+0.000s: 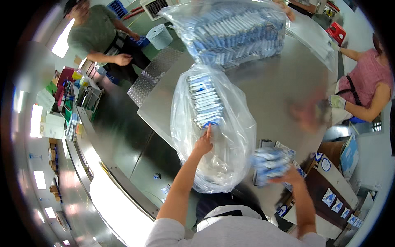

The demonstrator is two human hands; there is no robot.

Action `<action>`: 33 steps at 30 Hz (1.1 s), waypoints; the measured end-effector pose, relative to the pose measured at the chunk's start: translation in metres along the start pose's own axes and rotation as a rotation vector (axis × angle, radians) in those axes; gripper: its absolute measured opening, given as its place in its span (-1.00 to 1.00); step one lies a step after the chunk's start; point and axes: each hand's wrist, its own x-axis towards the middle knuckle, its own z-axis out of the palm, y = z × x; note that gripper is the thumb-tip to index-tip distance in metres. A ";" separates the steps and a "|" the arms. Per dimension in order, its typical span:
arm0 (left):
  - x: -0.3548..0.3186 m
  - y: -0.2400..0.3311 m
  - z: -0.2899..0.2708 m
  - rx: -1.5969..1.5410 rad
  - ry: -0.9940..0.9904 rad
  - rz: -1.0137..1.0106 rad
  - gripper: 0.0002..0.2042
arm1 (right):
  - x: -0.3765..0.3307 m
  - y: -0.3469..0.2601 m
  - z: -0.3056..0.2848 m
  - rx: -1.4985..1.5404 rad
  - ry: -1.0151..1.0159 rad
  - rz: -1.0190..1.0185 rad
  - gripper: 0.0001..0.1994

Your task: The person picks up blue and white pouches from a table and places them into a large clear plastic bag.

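Observation:
A clear plastic bag [238,119] lies on the metal table in front of me, with a row of blue-and-white packets [205,101] inside its far half. My left hand [203,144] reaches over the bag, index finger stretched out and its tip against the near end of that row. To the right, my right hand [291,175] grips a bunch of similar packets [271,160], smeared by motion. More packets lie beside and partly under that bunch, at the table's near right.
A large clear bag [238,33] filled with packets stands at the table's [267,86] far side. Brown-and-white machinery [329,185] carries packets at the lower right. One co-worker [366,82] sits at the right, a blurred hand [308,111] near; another person [98,37] stands far left.

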 end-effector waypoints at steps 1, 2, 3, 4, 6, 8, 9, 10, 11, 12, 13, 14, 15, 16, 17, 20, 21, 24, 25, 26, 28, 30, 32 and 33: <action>0.000 0.001 -0.002 -0.005 -0.007 -0.013 0.04 | 0.032 0.027 0.031 0.005 0.020 -0.093 -0.46; -0.007 -0.009 0.007 -0.197 0.078 0.035 -0.09 | 0.091 0.006 0.059 0.114 0.027 -0.048 -0.29; -0.014 -0.019 0.017 -0.395 0.155 0.104 -0.20 | 0.150 -0.017 0.087 0.220 0.038 -0.003 -0.11; -0.018 -0.025 0.025 -0.574 0.220 0.195 -0.30 | 0.182 -0.010 0.116 0.372 0.015 0.130 -0.06; -0.024 -0.017 0.028 -0.195 0.390 0.305 -0.49 | 0.234 0.045 0.146 -0.241 -0.084 0.233 -0.12; -0.040 -0.004 0.031 0.142 -0.072 -0.008 -0.56 | 0.248 0.081 0.166 -0.816 -0.196 0.253 -0.25; -0.046 -0.011 0.043 0.272 -0.116 -0.011 -0.57 | 0.249 0.090 0.177 -1.042 -0.208 0.131 -0.30; -0.057 -0.019 0.054 0.314 0.128 0.104 -0.52 | 0.250 0.099 0.191 -1.101 -0.124 0.098 -0.34; -0.062 -0.018 0.056 0.328 0.144 0.113 -0.51 | 0.248 0.105 0.200 -1.161 -0.034 0.079 -0.38; -0.067 -0.015 0.058 0.341 0.160 0.122 -0.50 | 0.245 0.111 0.208 -1.220 0.056 0.059 -0.41; -0.070 -0.013 0.059 0.354 0.176 0.133 -0.49 | 0.243 0.119 0.212 -1.193 0.088 0.101 -0.43; -0.070 -0.018 0.054 0.372 0.189 0.154 -0.44 | 0.249 0.119 0.214 -1.163 0.132 0.135 -0.44; -0.070 -0.021 0.049 0.304 0.172 0.193 -0.43 | 0.253 0.119 0.216 -1.133 0.176 0.171 -0.46; -0.070 -0.022 0.045 0.236 0.155 0.235 -0.43 | 0.249 0.118 0.212 -1.122 0.220 0.251 -0.45; -0.064 -0.021 0.035 0.175 0.141 0.291 -0.42 | 0.247 0.116 0.203 -1.136 0.258 0.340 -0.46; -0.056 -0.022 0.023 0.142 0.091 0.412 -0.37 | 0.245 0.110 0.184 -1.092 0.328 0.568 -0.45; -0.055 -0.024 0.022 0.114 0.082 0.420 -0.37 | 0.244 0.108 0.184 -1.117 0.265 0.505 -0.44; -0.055 -0.025 0.028 0.035 -0.002 0.401 -0.37 | 0.240 0.099 0.184 -1.083 0.013 0.303 -0.44; -0.059 -0.028 0.032 0.018 -0.067 0.367 -0.37 | 0.242 0.095 0.187 -1.061 -0.081 0.236 -0.47; -0.064 -0.028 0.034 0.007 -0.134 0.332 -0.38 | 0.243 0.097 0.189 -1.031 -0.124 0.181 -0.47; -0.079 -0.020 0.042 0.057 0.022 0.348 -0.38 | 0.240 0.099 0.192 -1.004 -0.173 0.117 -0.48; -0.092 -0.014 0.037 0.053 0.061 0.318 -0.37 | 0.236 0.095 0.197 -1.018 -0.174 0.098 -0.50; -0.106 -0.006 0.031 -0.016 -0.020 0.241 -0.35 | 0.229 0.101 0.206 -1.004 -0.101 -0.089 -0.47; -0.113 -0.003 0.029 -0.028 0.029 0.236 -0.39 | 0.226 0.102 0.209 -0.996 -0.064 -0.182 -0.45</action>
